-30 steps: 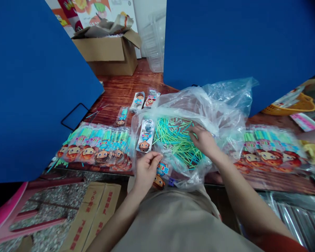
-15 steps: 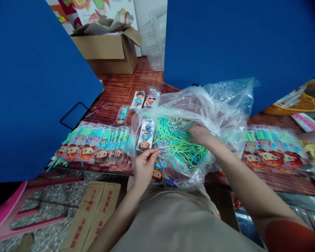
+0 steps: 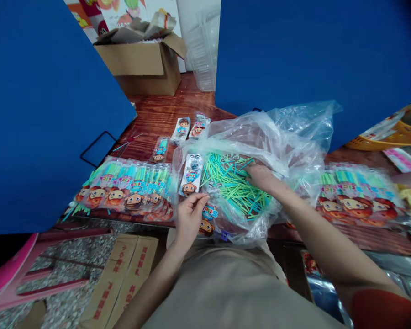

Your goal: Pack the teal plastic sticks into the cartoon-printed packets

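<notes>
My left hand (image 3: 190, 214) is closed in a pinch on the top edge of a clear printed packet (image 3: 207, 221) with a cartoon face. My right hand (image 3: 262, 178) reaches into a heap of thin green and blue plastic sticks (image 3: 239, 187); its fingertips touch the sticks, and the back of the hand hides most of its fingers. The heap lies in a large, open clear plastic bag (image 3: 253, 137). Beside it, just beyond my left hand, a stack of flat printed packets (image 3: 192, 176) rests on the bag's left part.
Rows of stick-filled packets lie left (image 3: 123, 187) and right (image 3: 354, 196). Several small packets (image 3: 181, 130) lie farther back. Blue panels (image 3: 304, 55) flank the wooden table (image 3: 150, 107). A cardboard box (image 3: 144, 64) stands behind, a yellow basket (image 3: 393, 137) at right, a pink stool (image 3: 10, 274) lower left.
Both hands keep nearly the same places, the left on the packet and the right among the sticks. The whole view has shifted very slightly.
</notes>
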The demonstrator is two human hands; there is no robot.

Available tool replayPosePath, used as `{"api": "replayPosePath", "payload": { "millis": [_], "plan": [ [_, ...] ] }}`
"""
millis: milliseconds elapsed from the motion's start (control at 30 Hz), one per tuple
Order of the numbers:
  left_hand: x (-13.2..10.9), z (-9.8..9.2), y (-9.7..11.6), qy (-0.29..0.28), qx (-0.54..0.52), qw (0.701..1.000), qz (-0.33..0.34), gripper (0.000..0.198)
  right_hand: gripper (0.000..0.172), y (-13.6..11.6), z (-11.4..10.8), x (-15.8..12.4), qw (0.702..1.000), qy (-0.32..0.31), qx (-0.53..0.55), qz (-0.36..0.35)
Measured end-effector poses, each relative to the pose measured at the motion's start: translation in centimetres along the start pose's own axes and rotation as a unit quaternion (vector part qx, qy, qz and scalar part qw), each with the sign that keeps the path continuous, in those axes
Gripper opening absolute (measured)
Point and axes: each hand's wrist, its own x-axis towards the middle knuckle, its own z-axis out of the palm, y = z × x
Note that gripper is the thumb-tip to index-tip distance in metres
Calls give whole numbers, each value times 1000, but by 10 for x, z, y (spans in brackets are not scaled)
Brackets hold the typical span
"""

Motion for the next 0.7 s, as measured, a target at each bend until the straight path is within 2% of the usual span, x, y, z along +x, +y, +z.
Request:
{"api": "replayPosePath", "payload": {
  "millis": [133, 267, 333, 433, 567, 633, 700],
  "plan": [
    [0, 0, -2, -4, 5, 1000, 5, 19, 13, 5, -4, -2, 996, 73, 60, -2],
    [-1, 1, 0, -4, 2, 1000, 1, 17, 24, 5, -6, -2, 980, 149, 131, 11],
    [-1, 2, 2, -5, 0, 1000, -1, 16, 24, 3, -4, -2, 972, 171, 158, 10],
    [-2, 2, 5, -3, -1, 1000, -4, 15, 25, 0, -2, -4, 963, 192, 189, 0],
    [-2, 1, 6, 0, -3, 1000, -9, 17, 29, -5, -2, -9, 934, 228, 274, -26],
    [-2, 2, 6, 0, -5, 1000, -10, 18, 25, -9, 0, -9, 933, 218, 284, -45],
    [-2, 2, 6, -2, -4, 1000, -11, 18, 18, -14, 5, -7, 944, 186, 265, -63]
  ]
}}
